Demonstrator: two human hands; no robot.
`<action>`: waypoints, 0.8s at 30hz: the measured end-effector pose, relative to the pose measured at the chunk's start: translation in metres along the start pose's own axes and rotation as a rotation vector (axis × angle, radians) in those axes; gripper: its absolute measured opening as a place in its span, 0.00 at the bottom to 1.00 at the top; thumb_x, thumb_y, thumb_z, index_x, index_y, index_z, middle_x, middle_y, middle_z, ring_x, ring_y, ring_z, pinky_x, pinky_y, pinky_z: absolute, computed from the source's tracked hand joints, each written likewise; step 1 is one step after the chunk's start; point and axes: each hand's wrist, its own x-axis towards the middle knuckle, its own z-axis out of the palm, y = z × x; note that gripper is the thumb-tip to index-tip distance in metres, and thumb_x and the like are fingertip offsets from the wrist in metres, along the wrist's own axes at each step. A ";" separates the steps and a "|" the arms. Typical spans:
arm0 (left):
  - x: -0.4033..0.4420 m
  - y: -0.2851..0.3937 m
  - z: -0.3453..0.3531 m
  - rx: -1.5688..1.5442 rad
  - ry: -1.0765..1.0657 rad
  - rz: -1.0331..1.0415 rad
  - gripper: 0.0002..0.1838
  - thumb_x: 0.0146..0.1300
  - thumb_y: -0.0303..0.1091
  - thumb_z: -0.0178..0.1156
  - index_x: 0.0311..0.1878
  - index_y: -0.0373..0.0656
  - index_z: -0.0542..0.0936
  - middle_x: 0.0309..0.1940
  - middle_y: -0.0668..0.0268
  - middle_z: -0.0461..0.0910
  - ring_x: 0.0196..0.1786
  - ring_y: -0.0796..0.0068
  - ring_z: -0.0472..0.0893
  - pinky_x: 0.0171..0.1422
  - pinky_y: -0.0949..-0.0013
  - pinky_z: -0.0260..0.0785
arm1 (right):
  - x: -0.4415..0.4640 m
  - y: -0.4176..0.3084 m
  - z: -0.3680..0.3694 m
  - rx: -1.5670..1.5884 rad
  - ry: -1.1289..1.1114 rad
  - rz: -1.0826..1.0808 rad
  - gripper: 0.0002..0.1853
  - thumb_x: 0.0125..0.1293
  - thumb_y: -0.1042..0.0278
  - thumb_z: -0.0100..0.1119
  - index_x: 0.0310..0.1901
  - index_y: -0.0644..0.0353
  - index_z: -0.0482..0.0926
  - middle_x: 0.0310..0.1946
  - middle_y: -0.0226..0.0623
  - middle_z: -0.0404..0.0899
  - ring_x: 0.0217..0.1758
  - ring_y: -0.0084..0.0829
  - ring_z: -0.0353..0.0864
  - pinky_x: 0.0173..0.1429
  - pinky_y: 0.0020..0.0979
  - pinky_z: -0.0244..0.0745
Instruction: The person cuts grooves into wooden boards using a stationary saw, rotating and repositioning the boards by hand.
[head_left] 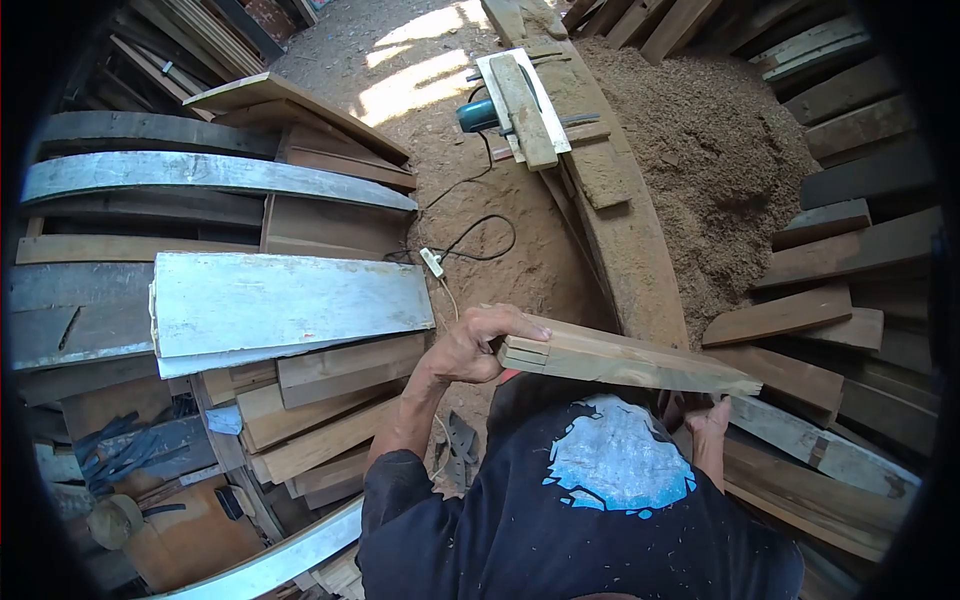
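Wooden board (640, 364) here, long axis crosswise: left hand (480, 340) clamped on one end, right hand (709, 418) gripping near the other.

Long wooden counter (643, 262) dusted with sawdust — white panel (555, 128) overhanging its edge, wooden strip (525, 108) across the panel, short dusty board (603, 180) nearby.

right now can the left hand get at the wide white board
Probably yes. Nothing visible lies between the left hand and the wide white board, but that hand grips the plank and would likely have to let go.
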 end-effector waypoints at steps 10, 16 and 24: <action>0.020 0.015 0.013 0.068 -0.111 0.138 0.29 0.44 0.16 0.69 0.53 0.48 0.87 0.47 0.62 0.89 0.52 0.57 0.86 0.62 0.58 0.76 | 0.042 -0.021 -0.001 -0.142 0.141 -0.257 0.27 0.70 0.61 0.58 0.69 0.58 0.72 0.66 0.43 0.77 0.69 0.47 0.77 0.74 0.57 0.71; 0.062 0.076 0.033 0.475 0.051 0.447 0.33 0.47 0.26 0.75 0.61 0.51 0.83 0.69 0.45 0.73 0.73 0.51 0.72 0.75 0.46 0.63 | 0.038 0.006 0.008 0.103 -0.052 -0.306 0.26 0.64 0.67 0.61 0.65 0.56 0.76 0.61 0.42 0.81 0.63 0.48 0.81 0.66 0.59 0.78; 0.099 0.042 0.058 -1.065 0.288 -0.135 0.53 0.60 0.55 0.68 0.79 0.35 0.55 0.71 0.49 0.68 0.73 0.56 0.71 0.76 0.52 0.66 | 0.068 -0.011 0.030 0.335 -0.441 -0.350 0.22 0.69 0.70 0.62 0.65 0.56 0.75 0.59 0.40 0.83 0.61 0.41 0.84 0.65 0.47 0.84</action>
